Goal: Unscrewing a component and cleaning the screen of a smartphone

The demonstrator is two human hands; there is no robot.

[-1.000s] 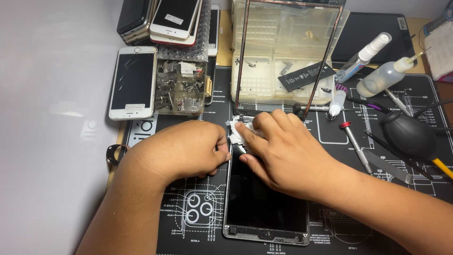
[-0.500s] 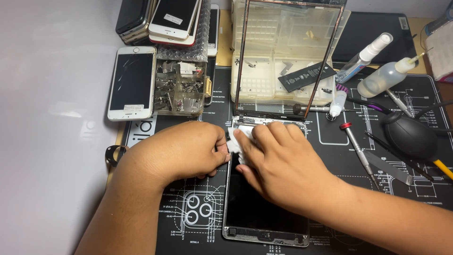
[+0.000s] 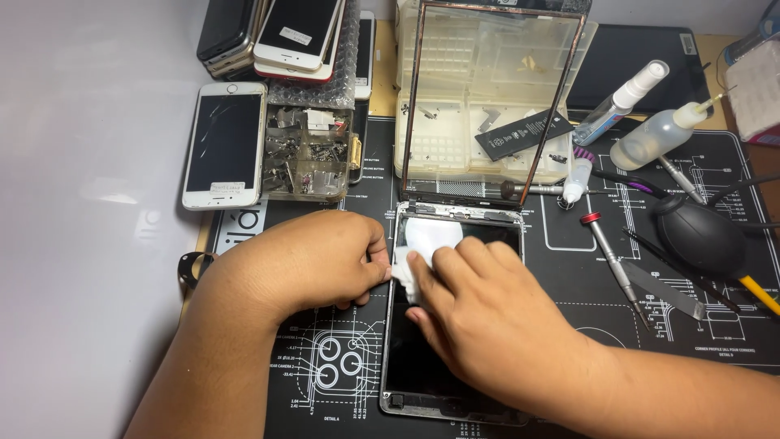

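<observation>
On the black printed repair mat (image 3: pixel 569 268), centre front: one opened tablet (image 3: pixel 452 325), dark screen up, metal frame showing, lying flat.

Right hand (image 3: pixel 487 313): laid over the tablet's upper half, fingers (image 3: pixel 439 272) stretched nearly flat, pressing a small white cloth (image 3: pixel 422 244) against the glass; the cloth is pinned under the fingertips rather than gripped.

Left hand (image 3: pixel 305 260): resting on the mat just beside the tablet's left edge, fingers curled in, tips touching that edge and the cloth; whether they pinch anything cannot be told.

Behind the tablet: a clear glass panel with copper-coloured rim (image 3: pixel 496 89), standing tilted, in front of a pale plastic parts tray (image 3: pixel 455 146) with a black flat battery (image 3: pixel 524 134).

Left rear: white phone with cracked screen (image 3: pixel 225 145), clear box of small metal parts (image 3: pixel 307 154), stack of phones (image 3: pixel 284 32).

Right: two squeeze bottles (image 3: pixel 658 134), red-capped screwdriver (image 3: pixel 613 260), black rubber air blower (image 3: pixel 700 236), metal spudger (image 3: pixel 670 293).
</observation>
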